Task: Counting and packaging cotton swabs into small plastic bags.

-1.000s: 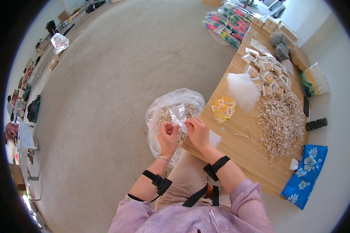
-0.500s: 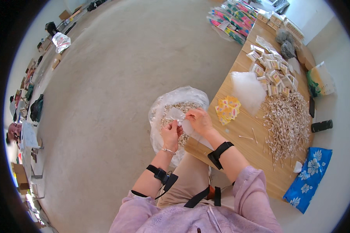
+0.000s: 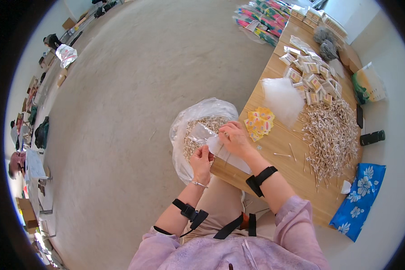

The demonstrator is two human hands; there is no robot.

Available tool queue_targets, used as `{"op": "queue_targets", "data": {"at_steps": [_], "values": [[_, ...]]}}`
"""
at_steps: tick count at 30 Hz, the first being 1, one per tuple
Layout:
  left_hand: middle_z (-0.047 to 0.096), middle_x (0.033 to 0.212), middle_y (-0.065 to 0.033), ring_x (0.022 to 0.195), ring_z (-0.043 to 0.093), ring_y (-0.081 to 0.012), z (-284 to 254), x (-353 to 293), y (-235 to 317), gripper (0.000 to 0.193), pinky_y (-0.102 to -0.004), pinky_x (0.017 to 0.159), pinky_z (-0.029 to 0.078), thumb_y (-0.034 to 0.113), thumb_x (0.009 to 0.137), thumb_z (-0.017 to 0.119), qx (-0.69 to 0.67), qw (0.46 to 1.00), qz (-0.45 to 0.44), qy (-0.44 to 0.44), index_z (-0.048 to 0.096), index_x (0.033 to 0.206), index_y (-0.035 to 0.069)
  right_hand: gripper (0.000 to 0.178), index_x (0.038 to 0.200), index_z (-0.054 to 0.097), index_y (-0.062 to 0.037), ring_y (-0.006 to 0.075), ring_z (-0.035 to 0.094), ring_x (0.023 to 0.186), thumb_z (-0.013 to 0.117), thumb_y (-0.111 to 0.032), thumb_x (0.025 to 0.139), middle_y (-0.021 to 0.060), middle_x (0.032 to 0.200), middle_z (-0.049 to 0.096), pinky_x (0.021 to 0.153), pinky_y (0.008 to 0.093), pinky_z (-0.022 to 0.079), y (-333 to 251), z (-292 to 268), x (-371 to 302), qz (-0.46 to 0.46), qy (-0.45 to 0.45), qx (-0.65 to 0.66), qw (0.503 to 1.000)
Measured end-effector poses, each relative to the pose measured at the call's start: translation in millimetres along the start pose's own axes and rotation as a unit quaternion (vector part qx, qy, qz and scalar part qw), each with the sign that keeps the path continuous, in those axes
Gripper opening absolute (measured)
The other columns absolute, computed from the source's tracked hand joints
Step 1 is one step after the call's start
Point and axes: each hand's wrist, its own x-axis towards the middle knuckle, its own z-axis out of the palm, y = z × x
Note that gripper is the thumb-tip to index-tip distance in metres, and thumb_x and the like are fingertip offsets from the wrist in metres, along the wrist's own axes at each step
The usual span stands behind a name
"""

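Note:
Over a large clear sack [image 3: 177,135] filled with loose cotton swabs [image 3: 210,121], a small clear plastic bag [image 3: 200,133] is stretched between my hands. My left hand [image 3: 201,161] pinches its near side with thumb and fingers. My right hand [image 3: 234,137] is closed on the other side, by the table corner, with its fingertips partly hidden. Under the right wrist a white sheet [image 3: 231,159] lies along the table edge. Close to my right hand are yellow printed cards [image 3: 259,123] in a loose heap. Whether anything is inside the small bag is unclear.
The wooden table [image 3: 274,175] bears a heap of cotton swabs [image 3: 330,139], a stack of clear bags [image 3: 282,100] and many filled packs [image 3: 312,78]. A dark cylinder [image 3: 372,137] and a blue floral pouch [image 3: 358,200] line the wall side. Colourful bundles [image 3: 263,20] lie beyond the table.
My hands have moved slightly apart, the left one lower and the right one a little to the right. The small bag appears more spread out. The view has shifted slightly.

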Motion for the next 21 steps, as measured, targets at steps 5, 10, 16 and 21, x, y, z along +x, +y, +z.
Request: {"op": "queue_targets", "data": {"at_steps": [5, 10, 16, 21], "values": [[0.060, 0.074, 0.0003, 0.062, 0.053, -0.0068, -2.9, -0.9, -3.0, 0.024, -0.0218, 0.058, 0.045, 0.027, 0.092, 0.063, 0.012, 1.000, 0.004, 0.004, 0.063, 0.092, 0.003, 0.015, 0.086, 0.066, -0.0060, 0.0304, 0.048, 0.114, 0.060, -0.019, 0.082, 0.0070, 0.105, 0.063, 0.099, 0.0434, 0.035, -2.2, 13.9, -4.4, 0.013, -0.009, -0.037, 0.999], [0.059, 0.075, 0.0029, 0.064, 0.051, -0.0055, 0.3, -8.3, -6.9, 0.024, -0.0205, 0.058, 0.043, 0.028, 0.092, 0.062, 0.023, 0.999, 0.008, 0.031, 0.063, 0.093, 0.004, 0.012, 0.084, 0.066, -0.0054, 0.0299, 0.048, 0.114, 0.060, -0.016, 0.082, 0.0062, 0.105, 0.062, 0.099, 0.0435, 0.035, 2.6, 9.8, -3.3, 0.017, -0.011, 0.002, 1.000], [0.060, 0.076, 0.0017, 0.068, 0.050, -0.0054, -4.6, -7.6, -6.3, 0.019, -0.0209, 0.062, 0.041, 0.021, 0.090, 0.065, 0.054, 0.998, 0.011, 0.043, 0.065, 0.089, 0.002, 0.008, 0.078, 0.065, -0.0047, 0.0300, 0.050, 0.112, 0.059, -0.011, 0.080, 0.0066, 0.100, 0.063, 0.097, 0.0437, 0.037, 2.6, 11.3, -3.6, 0.010, 0.004, 0.032, 0.999], [0.061, 0.077, 0.0018, 0.068, 0.051, -0.0057, 4.9, -17.0, -4.8, 0.018, -0.0214, 0.062, 0.042, 0.019, 0.088, 0.068, 0.081, 0.995, 0.033, 0.044, 0.065, 0.089, 0.002, 0.004, 0.074, 0.063, -0.0050, 0.0308, 0.050, 0.113, 0.062, -0.008, 0.073, 0.0072, 0.097, 0.063, 0.097, 0.0435, 0.037, 9.2, 13.0, -3.6, -0.002, 0.015, 0.028, 0.999]]}}
